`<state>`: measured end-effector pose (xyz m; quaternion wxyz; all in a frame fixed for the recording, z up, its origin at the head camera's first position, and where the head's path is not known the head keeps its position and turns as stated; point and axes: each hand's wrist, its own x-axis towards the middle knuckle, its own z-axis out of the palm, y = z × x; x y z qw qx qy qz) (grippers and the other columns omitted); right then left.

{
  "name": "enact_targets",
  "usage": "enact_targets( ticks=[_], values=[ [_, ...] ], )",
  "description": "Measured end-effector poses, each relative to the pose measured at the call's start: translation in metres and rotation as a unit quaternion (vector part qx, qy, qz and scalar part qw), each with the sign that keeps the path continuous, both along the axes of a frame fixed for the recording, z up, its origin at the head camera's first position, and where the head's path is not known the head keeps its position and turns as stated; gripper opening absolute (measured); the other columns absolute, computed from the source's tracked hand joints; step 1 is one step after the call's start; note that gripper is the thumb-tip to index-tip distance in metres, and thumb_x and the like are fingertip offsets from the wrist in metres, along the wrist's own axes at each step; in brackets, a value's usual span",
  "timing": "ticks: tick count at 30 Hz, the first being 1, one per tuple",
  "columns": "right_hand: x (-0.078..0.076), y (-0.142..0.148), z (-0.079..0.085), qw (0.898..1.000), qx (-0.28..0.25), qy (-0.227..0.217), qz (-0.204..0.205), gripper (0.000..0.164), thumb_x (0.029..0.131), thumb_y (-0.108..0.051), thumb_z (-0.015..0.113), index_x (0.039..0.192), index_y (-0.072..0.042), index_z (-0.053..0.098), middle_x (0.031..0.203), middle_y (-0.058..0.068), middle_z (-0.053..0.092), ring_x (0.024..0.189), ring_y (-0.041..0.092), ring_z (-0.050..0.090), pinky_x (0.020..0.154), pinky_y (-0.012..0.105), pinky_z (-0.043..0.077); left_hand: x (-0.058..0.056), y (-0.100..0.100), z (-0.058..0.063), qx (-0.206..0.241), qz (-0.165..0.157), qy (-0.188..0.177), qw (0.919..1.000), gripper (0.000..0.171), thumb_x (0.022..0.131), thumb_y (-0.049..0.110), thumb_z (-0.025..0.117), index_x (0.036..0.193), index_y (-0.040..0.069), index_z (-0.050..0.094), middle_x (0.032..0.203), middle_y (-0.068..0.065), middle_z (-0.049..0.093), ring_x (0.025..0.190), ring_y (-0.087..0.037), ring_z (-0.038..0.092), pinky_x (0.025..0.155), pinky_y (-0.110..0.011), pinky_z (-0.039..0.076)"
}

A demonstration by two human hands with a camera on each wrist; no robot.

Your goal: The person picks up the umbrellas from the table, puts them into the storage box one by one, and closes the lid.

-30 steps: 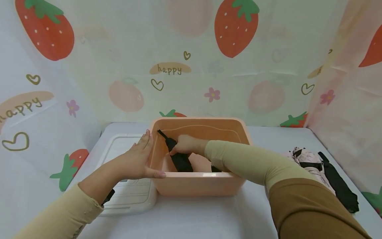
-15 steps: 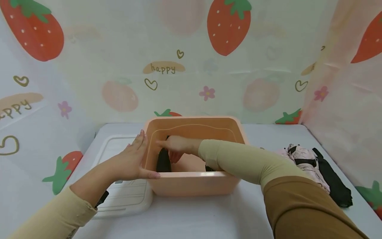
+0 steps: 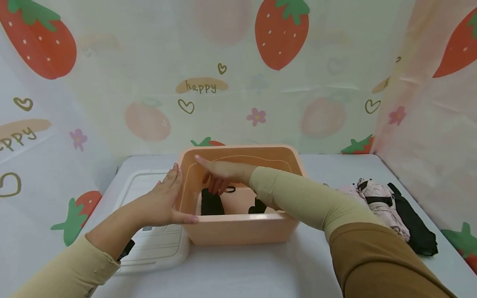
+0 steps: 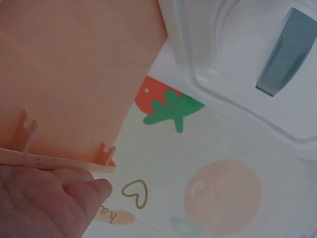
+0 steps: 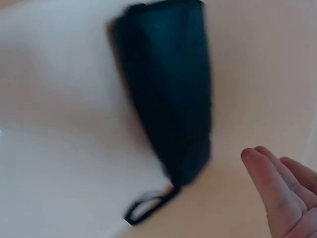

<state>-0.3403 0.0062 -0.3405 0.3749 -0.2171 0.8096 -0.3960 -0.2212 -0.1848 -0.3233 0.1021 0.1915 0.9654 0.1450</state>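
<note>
A black folding umbrella (image 3: 212, 203) with a wrist loop lies on the floor of a peach plastic bin (image 3: 242, 229). My right hand (image 3: 221, 174) hovers inside the bin just over it, thumb spread and fingers loose. In the right wrist view, the umbrella (image 5: 168, 89) shows whole, apart from the right hand (image 5: 285, 196). My left hand (image 3: 162, 203) rests at the bin's front left corner, thumb along the front rim and straight fingers against the left side. From below, the left wrist view shows that hand (image 4: 44, 198) under the bin's rim.
Another black item (image 3: 258, 206) lies in the bin, partly hidden by the right sleeve. A white lid (image 3: 164, 246) with a grey latch (image 4: 287, 54) lies left of the bin. Pink-and-black folded fabric (image 3: 378, 198) and a long black bundle (image 3: 415, 225) lie on the table's right.
My right hand held the umbrella, set it down at the bin's left side and let go, then rose slightly off it. The left hand has kept its place on the bin.
</note>
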Motion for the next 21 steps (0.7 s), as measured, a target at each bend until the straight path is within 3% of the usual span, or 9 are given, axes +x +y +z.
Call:
enact_targets(
  ticks=[10, 21],
  values=[
    [-0.010, 0.015, 0.032, 0.997, -0.068, 0.015, -0.038, 0.088, 0.085, -0.072, 0.015, 0.113, -0.001, 0.059, 0.098, 0.017, 0.065, 0.089, 0.029, 0.065, 0.078, 0.044, 0.052, -0.001, 0.000, -0.001, 0.001, -0.002, -0.001, 1.0000, 0.137, 0.058, 0.080, 0.057, 0.142, -0.006, -0.008, 0.149, -0.021, -0.016, 0.137, -0.038, -0.004, 0.104, -0.060, 0.011],
    [-0.013, 0.037, 0.068, 0.990, -0.118, 0.028, -0.067, 0.089, 0.083, -0.074, 0.018, 0.115, -0.002, 0.059, 0.103, 0.017, 0.064, 0.092, 0.028, 0.064, 0.080, 0.041, 0.051, -0.002, -0.001, -0.002, 0.004, -0.002, 0.002, 1.0000, 0.137, 0.057, 0.080, 0.058, 0.143, -0.006, -0.007, 0.150, -0.020, -0.015, 0.138, -0.037, -0.004, 0.105, -0.059, 0.012]
  ],
)
